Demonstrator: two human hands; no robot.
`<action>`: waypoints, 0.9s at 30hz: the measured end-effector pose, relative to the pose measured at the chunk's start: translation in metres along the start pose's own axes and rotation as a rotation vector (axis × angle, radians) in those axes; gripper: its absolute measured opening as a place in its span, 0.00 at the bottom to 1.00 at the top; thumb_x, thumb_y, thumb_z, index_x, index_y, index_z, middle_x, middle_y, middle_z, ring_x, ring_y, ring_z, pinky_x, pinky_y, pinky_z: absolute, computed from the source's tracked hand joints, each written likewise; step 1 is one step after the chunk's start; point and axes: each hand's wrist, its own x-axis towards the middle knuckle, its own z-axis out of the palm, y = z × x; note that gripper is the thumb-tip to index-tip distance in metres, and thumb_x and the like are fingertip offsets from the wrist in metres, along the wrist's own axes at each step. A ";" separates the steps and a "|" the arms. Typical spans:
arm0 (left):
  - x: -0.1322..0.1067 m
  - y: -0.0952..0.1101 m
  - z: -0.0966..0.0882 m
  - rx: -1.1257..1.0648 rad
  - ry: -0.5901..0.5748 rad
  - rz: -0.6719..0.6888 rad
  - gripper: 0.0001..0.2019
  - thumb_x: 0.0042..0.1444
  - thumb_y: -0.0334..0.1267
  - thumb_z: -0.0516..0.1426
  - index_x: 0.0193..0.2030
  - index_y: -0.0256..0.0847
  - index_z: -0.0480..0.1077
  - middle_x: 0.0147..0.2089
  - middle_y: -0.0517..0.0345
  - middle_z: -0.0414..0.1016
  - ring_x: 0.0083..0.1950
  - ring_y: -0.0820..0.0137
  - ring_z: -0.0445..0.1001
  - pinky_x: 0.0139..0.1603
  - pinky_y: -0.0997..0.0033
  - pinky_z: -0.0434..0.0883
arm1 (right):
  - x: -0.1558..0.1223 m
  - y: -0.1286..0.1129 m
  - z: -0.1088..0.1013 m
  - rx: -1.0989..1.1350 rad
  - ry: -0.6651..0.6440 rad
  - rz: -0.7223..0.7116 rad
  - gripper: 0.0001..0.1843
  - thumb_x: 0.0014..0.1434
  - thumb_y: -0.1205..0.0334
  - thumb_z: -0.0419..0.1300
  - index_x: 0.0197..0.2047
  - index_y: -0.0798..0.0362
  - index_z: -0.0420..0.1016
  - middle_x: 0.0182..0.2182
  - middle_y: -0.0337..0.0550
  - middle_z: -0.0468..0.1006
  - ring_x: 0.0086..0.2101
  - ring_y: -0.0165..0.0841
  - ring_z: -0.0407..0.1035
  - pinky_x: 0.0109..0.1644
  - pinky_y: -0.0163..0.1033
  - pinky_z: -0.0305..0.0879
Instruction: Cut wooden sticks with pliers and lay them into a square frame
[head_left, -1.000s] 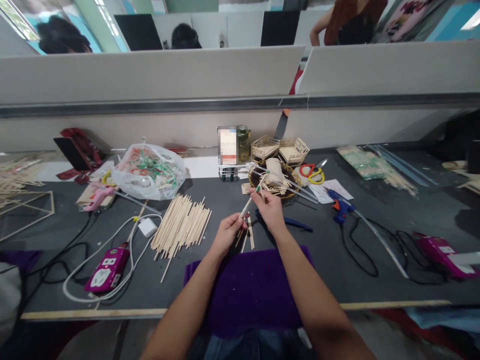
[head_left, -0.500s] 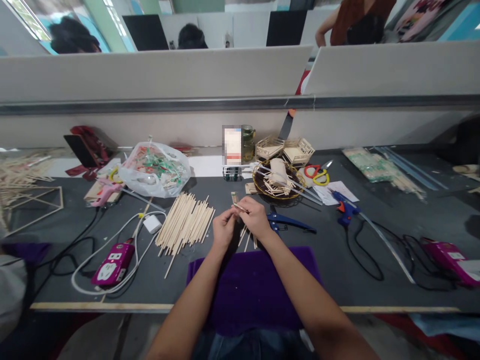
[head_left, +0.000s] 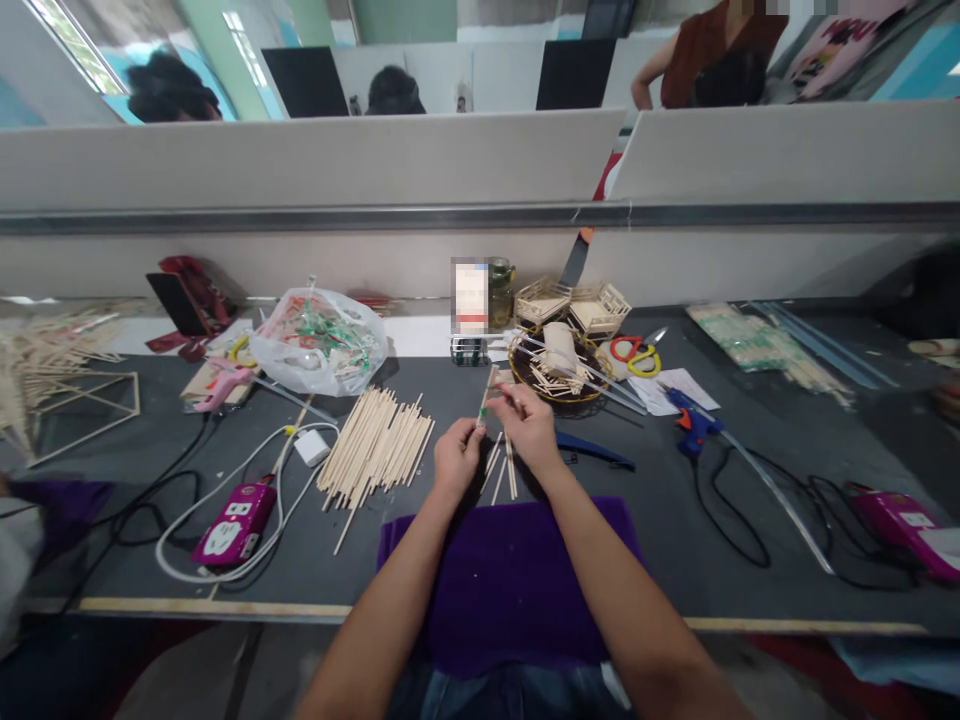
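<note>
My left hand [head_left: 459, 455] is closed on a thin pale wooden stick [head_left: 490, 388] that points up and away from me. A small green scrap [head_left: 483, 412] shows at the stick between my two hands. My right hand [head_left: 531, 422] is just right of the stick, fingers curled in a pinch close to the green scrap; what lies between its fingertips is too small to make out. Below the hands a few loose sticks [head_left: 511, 468] lie on the dark table. A blue-handled tool [head_left: 600, 452] lies partly hidden behind my right hand.
Left of my hands is a pile of wooden sticks [head_left: 379, 445]. Around it are a plastic bag [head_left: 319, 340], a pink glue gun [head_left: 223, 382] and a purple power strip [head_left: 236, 525]. To the right are a basket [head_left: 559, 385], scissors [head_left: 637, 352] and a blue glue gun [head_left: 694, 420].
My hands have moved apart slightly, the right one up and to the right. The stick now stands out upward from my left hand, and a green scrap has come into view.
</note>
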 end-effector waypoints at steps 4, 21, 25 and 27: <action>-0.004 0.009 -0.001 0.127 -0.074 0.075 0.10 0.61 0.38 0.50 0.37 0.41 0.72 0.33 0.57 0.73 0.34 0.70 0.69 0.36 0.74 0.62 | 0.010 -0.023 -0.026 -0.046 0.116 -0.069 0.14 0.59 0.53 0.59 0.32 0.53 0.79 0.25 0.38 0.73 0.27 0.30 0.64 0.34 0.35 0.61; 0.013 0.000 -0.020 -0.639 0.345 -0.353 0.16 0.47 0.45 0.59 0.39 0.36 0.73 0.15 0.69 0.61 0.13 0.81 0.50 0.16 0.80 0.46 | 0.006 -0.037 -0.077 0.399 0.294 0.041 0.09 0.51 0.59 0.66 0.29 0.55 0.73 0.18 0.36 0.76 0.11 0.20 0.54 0.14 0.27 0.46; 0.016 0.000 -0.024 -0.804 0.460 -0.428 0.17 0.39 0.39 0.61 0.38 0.35 0.73 0.16 0.68 0.65 0.13 0.84 0.48 0.16 0.82 0.42 | 0.005 -0.036 -0.068 0.497 0.254 0.094 0.09 0.49 0.60 0.67 0.27 0.55 0.72 0.18 0.38 0.76 0.11 0.19 0.52 0.14 0.27 0.44; 0.017 -0.002 -0.025 -0.855 0.498 -0.451 0.15 0.37 0.37 0.61 0.36 0.36 0.72 0.16 0.67 0.66 0.13 0.85 0.48 0.16 0.82 0.43 | 0.006 -0.037 -0.068 0.546 0.305 0.104 0.10 0.48 0.60 0.67 0.26 0.55 0.71 0.17 0.37 0.76 0.10 0.18 0.51 0.13 0.26 0.43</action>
